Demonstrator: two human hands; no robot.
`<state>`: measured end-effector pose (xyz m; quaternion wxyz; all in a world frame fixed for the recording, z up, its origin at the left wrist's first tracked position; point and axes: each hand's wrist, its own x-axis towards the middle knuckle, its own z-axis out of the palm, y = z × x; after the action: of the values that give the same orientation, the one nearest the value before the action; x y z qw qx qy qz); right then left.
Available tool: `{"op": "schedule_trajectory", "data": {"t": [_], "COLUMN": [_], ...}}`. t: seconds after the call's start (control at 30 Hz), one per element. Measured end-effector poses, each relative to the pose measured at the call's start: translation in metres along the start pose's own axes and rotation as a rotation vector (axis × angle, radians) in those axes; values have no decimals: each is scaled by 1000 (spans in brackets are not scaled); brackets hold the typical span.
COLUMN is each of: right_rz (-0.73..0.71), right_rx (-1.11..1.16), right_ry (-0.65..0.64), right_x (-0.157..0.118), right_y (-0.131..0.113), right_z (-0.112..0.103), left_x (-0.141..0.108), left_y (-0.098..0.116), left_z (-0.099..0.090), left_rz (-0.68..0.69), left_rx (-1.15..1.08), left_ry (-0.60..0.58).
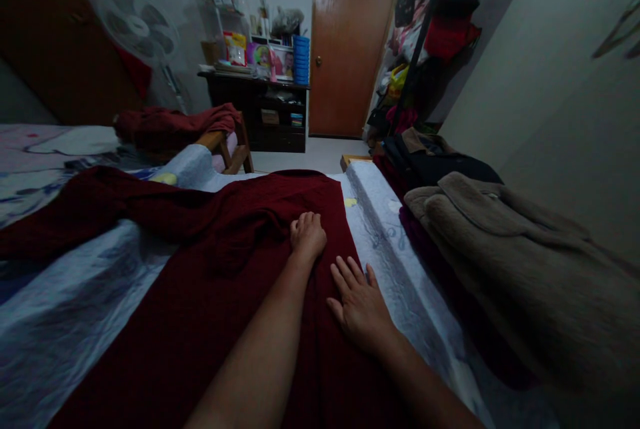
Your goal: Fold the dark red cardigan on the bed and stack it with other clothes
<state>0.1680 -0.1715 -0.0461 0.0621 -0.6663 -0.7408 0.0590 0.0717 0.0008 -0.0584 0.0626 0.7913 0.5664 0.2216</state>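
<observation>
A dark red long-sleeved garment point(250, 295) lies spread over a light blue-grey blanket point(125, 282), one sleeve reaching out to the left. Near its upper middle, my left hand point(309, 237) rests with its fingers curled down and closed on the cloth; the fingertips are partly hidden. Lower and to the right, my right hand point(361, 305) lies flat on the garment close to its right edge, fingers spread. Some folds bunch up in the fabric left of my left hand.
To the right lies a pile of clothes with a grey-brown fuzzy coat point(520, 255) on top. Reddish folded cloth point(175, 125) sits on a wooden frame at left. Beyond are a fan point(141, 27), a dark shelf unit point(235, 109) and a wooden door point(350, 42).
</observation>
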Motion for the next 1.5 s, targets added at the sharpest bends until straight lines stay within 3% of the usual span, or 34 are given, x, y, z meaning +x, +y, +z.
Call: {"op": "schedule_trajectory", "data": {"t": [0.2, 0.4, 0.67, 0.83, 1.0, 1.13, 1.23, 1.33, 1.4, 1.5], "right_rz": [-84, -120, -153, -154, -140, -134, -149, -156, -131, -111], "right_rx": [26, 55, 68, 59, 60, 69, 109, 187, 233, 234], "right_ry": [7, -2, 8, 17, 35, 7, -71, -159, -188, -113], "right_x": [-46, -91, -124, -124, -124, -138, -150, -143, -123, -69], "right_y": [-10, -18, -22, -22, -23, -27, -29, -29, -29, -29], "right_z": [3, 6, 5, 3, 5, 6, -7, -35, -56, -77], "left_x": [-2, -3, 0, -20, -84, -127, -141, -141, -134, -118], "left_y": [-4, -3, -2, -2, 4, 7, 4, -4, -14, -34], "left_z": [8, 10, -3, -22, -48, -63, -65, -62, -61, -65], "left_rz": [44, 40, 5, 64, 203, 204, 198, 186, 136, -68], "left_rx": [10, 8, -67, -73, 20, 38, -18, -166, -313, -458], "left_ry": [95, 118, -26, -131, -322, -399, -381, -351, -277, -17]}}
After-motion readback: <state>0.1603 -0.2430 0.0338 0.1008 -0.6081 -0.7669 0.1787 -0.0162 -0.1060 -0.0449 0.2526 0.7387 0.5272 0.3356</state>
